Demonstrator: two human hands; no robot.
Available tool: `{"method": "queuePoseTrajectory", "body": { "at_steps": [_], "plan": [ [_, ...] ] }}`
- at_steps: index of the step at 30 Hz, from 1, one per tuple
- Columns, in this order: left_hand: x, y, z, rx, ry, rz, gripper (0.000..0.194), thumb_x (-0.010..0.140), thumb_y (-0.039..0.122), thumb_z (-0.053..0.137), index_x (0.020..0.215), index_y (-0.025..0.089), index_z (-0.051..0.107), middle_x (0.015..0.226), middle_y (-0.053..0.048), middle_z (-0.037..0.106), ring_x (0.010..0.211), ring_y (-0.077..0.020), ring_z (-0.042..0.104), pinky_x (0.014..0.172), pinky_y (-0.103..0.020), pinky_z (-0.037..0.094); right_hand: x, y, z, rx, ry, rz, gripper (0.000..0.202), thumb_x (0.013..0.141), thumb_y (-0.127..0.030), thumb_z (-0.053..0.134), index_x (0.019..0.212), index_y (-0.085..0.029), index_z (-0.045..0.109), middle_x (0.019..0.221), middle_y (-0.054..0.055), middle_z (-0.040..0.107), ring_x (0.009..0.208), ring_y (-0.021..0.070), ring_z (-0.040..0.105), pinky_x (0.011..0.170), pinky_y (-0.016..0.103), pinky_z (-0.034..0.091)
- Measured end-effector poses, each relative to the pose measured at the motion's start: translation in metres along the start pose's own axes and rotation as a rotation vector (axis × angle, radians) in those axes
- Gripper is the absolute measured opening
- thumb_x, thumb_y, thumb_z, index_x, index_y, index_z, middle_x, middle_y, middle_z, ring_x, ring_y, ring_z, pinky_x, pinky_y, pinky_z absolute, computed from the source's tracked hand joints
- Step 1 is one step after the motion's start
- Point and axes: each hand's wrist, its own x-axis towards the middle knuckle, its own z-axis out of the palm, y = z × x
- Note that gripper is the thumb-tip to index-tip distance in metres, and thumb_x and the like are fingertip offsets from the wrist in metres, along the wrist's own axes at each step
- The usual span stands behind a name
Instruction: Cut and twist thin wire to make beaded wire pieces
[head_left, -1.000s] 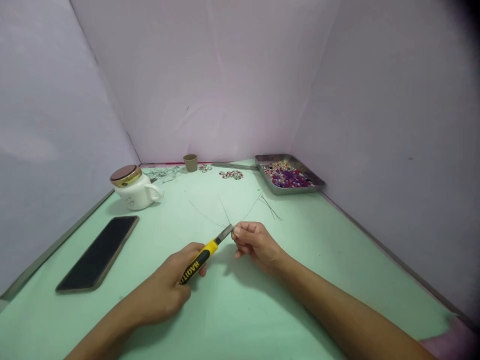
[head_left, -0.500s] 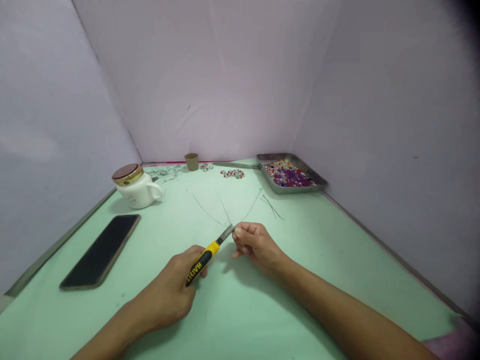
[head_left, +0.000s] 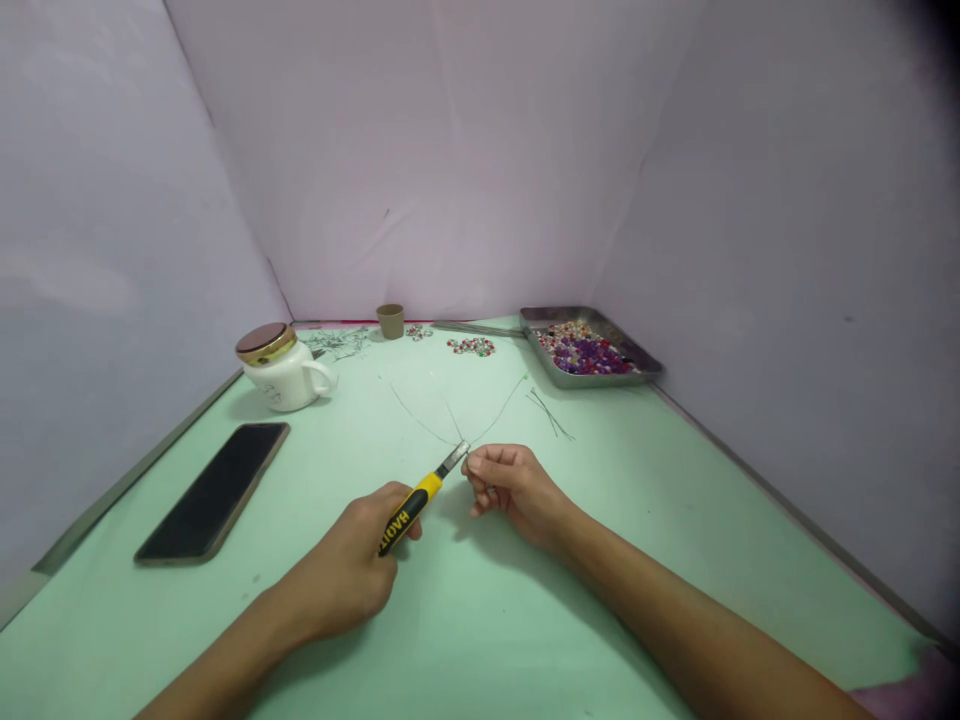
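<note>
My left hand [head_left: 367,550] is wrapped round the yellow and black handle of pliers [head_left: 421,497], whose metal jaws point up and to the right. At the jaws' tip several thin wires [head_left: 420,420] come together and fan out away from me over the green table. Close beside the jaws, my right hand [head_left: 514,490] pinches with thumb and forefinger near the point where the wires meet. The wire ends between those fingertips are too small to make out.
A white lidded mug [head_left: 289,380] and a phone [head_left: 214,495] are at the left. A small brown cup [head_left: 390,321], loose wires [head_left: 334,345] and beads [head_left: 471,346] lie at the back. A metal tray [head_left: 607,380] of beads stands back right; crossed wires [head_left: 550,413] lie before it.
The view has shifted slightly. The pliers' jaws have turned a little at the wires' meeting point, and the fanned wires have swung slightly. Both hands keep their hold.
</note>
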Motion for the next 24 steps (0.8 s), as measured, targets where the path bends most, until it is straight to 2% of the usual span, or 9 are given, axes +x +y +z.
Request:
{"method": "queuePoseTrajectory", "body": {
  "at_steps": [6, 15, 22, 24],
  "plan": [
    [-0.001, 0.002, -0.001, -0.018, -0.013, 0.001, 0.034, 0.050, 0.001, 0.032, 0.076, 0.020, 0.045, 0.073, 0.001, 0.048, 0.066, -0.0140, 0.045, 0.061, -0.026, 0.035, 0.001, 0.000, -0.001, -0.063, 0.039, -0.010, 0.014, 0.066, -0.025, 0.058, 0.062, -0.012, 0.058, 0.047, -0.004, 0.046, 0.038, 0.0055, 0.042, 0.042, 0.021, 0.042],
    [-0.003, 0.002, -0.005, -0.232, -0.119, -0.063, 0.034, 0.049, 0.004, 0.033, 0.076, 0.019, 0.047, 0.075, 0.002, 0.050, 0.066, -0.0135, 0.046, 0.058, -0.025, 0.036, -0.004, -0.004, -0.005, -0.432, 0.068, -0.228, 0.014, 0.067, -0.025, 0.055, 0.062, -0.014, 0.061, 0.044, -0.003, 0.050, 0.044, 0.0085, 0.046, 0.048, 0.022, 0.041],
    [-0.002, 0.006, -0.013, -0.332, -0.195, -0.034, 0.036, 0.049, 0.008, 0.034, 0.082, 0.018, 0.046, 0.074, 0.001, 0.046, 0.066, -0.0136, 0.039, 0.059, -0.025, 0.034, -0.001, 0.001, -0.003, -0.266, 0.100, -0.210, 0.014, 0.066, -0.024, 0.054, 0.057, -0.014, 0.060, 0.042, -0.004, 0.045, 0.041, 0.0085, 0.044, 0.046, 0.023, 0.041],
    [-0.001, 0.005, -0.014, -0.347, -0.204, -0.019, 0.037, 0.049, 0.009, 0.034, 0.083, 0.018, 0.047, 0.074, 0.001, 0.045, 0.066, -0.0136, 0.037, 0.059, -0.025, 0.033, -0.001, 0.001, -0.002, -0.288, 0.135, -0.205, 0.013, 0.065, -0.021, 0.054, 0.056, -0.014, 0.060, 0.041, -0.004, 0.045, 0.040, 0.0086, 0.044, 0.045, 0.022, 0.041]
  ]
}}
